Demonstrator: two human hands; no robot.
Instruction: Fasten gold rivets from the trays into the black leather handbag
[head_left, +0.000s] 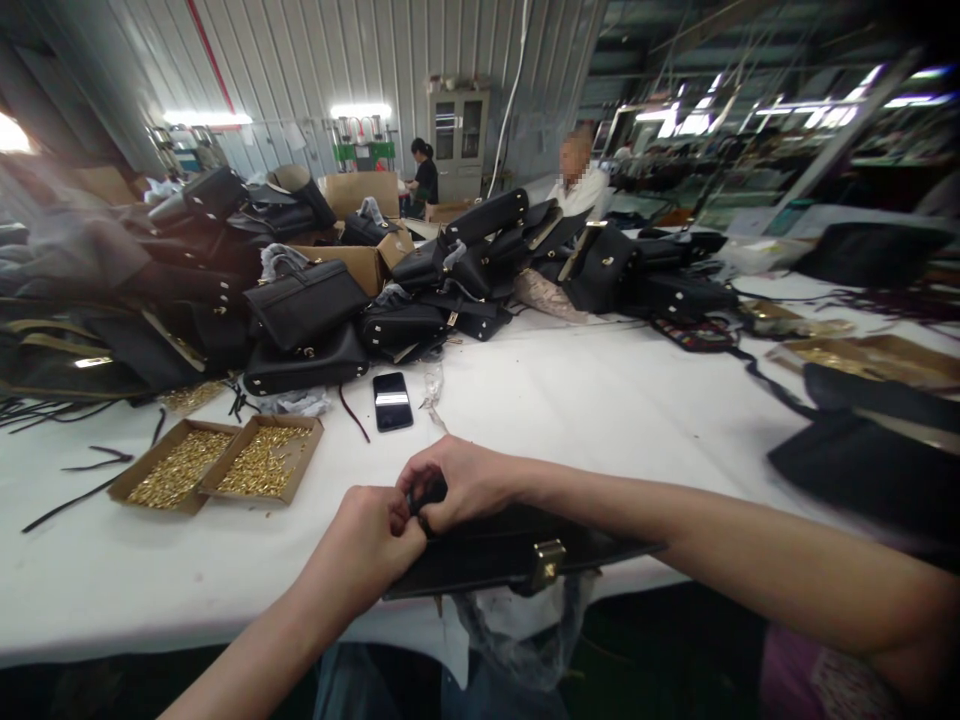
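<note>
A black bag with a gold clasp lies at the table's front edge, clear plastic wrap hanging below it. At the bag's left end, my left hand is closed, thumb and fingers pinching the black material. My right hand curls round a small dark part of the bag just beside it, fingertips nearly touching those of the left. The exact piece between the fingertips is hidden.
Two cardboard trays of small gold parts stand left, near a black phone. Piled black bags line the table's back. Black pieces lie right. Two people are beyond the pile.
</note>
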